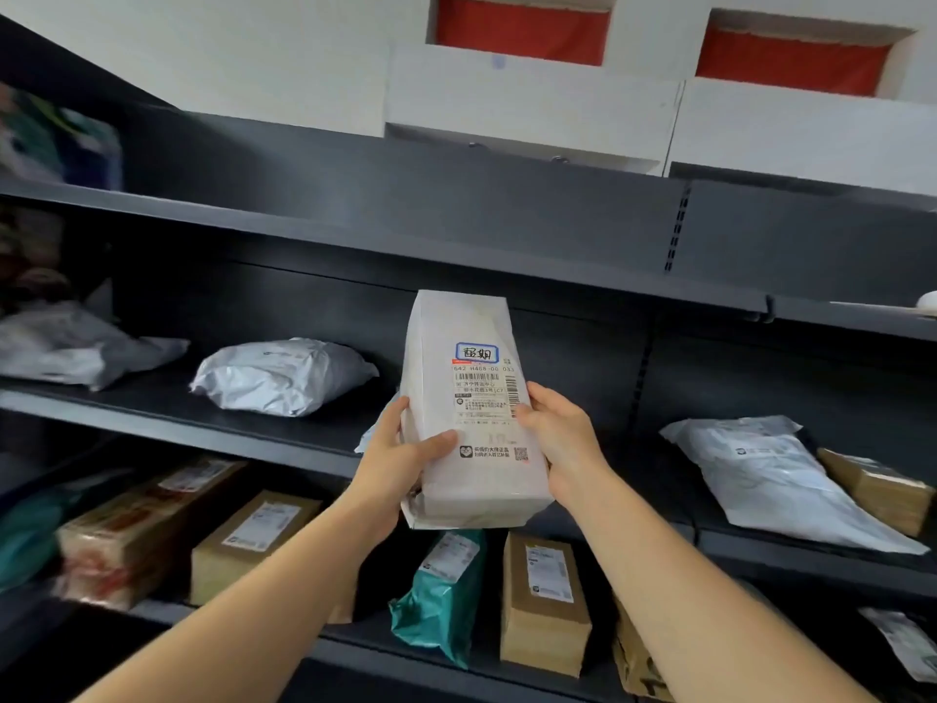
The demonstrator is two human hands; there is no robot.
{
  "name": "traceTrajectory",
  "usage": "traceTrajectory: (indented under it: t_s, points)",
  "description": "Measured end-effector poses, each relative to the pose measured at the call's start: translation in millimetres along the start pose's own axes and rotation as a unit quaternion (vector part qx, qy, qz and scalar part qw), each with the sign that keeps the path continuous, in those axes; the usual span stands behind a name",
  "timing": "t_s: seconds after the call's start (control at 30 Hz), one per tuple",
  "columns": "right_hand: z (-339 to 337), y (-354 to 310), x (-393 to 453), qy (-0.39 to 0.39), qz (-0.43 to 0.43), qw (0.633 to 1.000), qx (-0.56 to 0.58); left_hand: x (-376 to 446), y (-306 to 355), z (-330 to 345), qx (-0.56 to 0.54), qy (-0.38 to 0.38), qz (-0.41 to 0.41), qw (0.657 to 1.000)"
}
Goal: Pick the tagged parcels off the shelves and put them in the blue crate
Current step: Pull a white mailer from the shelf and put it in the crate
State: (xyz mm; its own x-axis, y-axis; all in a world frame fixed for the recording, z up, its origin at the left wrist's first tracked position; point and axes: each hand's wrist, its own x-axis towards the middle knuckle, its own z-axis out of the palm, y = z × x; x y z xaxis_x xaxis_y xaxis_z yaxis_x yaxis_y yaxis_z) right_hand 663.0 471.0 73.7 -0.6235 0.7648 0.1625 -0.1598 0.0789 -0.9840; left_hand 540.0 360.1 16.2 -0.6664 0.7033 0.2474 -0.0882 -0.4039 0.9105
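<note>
- Setting: dark grey metal shelves (314, 428) in tiers against a white wall; two openings with red cloth (522, 30) high on the wall.
- White parcel (471, 423) held upright in the air in front of the middle shelf, printed label facing the camera; a blue-bordered tag (476, 352) with handwritten characters sits above the barcode.
- Left hand (400, 459): grip closed on the parcel's lower left edge, thumb across the front face, fingers behind.
- Right hand (557, 438): grip closed on the parcel's right edge, thumb at the edge of the label, fingers wrapped behind.
- Middle shelf, left of the held parcel: a silver-grey poly bag (281, 375) lying flat; another grey bag (76, 347) further left, blurred.
- Middle shelf, right: a white poly mailer (776, 479) lying tilted, with a brown box (872, 494) just beside it.
- Lower shelf: brown cartons (542, 601), a teal bag (441, 596) standing between two of them, and a tape-wrapped carton (142, 525) at left.
- Blue crate: not in view.
</note>
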Motion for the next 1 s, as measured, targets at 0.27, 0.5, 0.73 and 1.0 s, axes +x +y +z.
traceTrajectory:
  t_s: [0.27, 0.5, 0.73, 1.0]
  points:
    - [78, 11, -24, -0.098, 0.007, 0.995, 0.03, -63, 38, -66, 0.036, 0.119, 0.026, 0.992]
    - [152, 24, -53, -0.19, 0.023, 0.98, 0.046, -126, 70, -120, 0.069, 0.223, 0.041, 0.972]
    - [217, 35, -88, -0.267, 0.054, 0.96, 0.057, -183, 91, -165, 0.072, 0.295, 0.055, 0.951]
    - [297, 46, -136, -0.336, 0.077, 0.936, 0.066, -238, 116, -225, 0.079, 0.384, 0.082, 0.916]
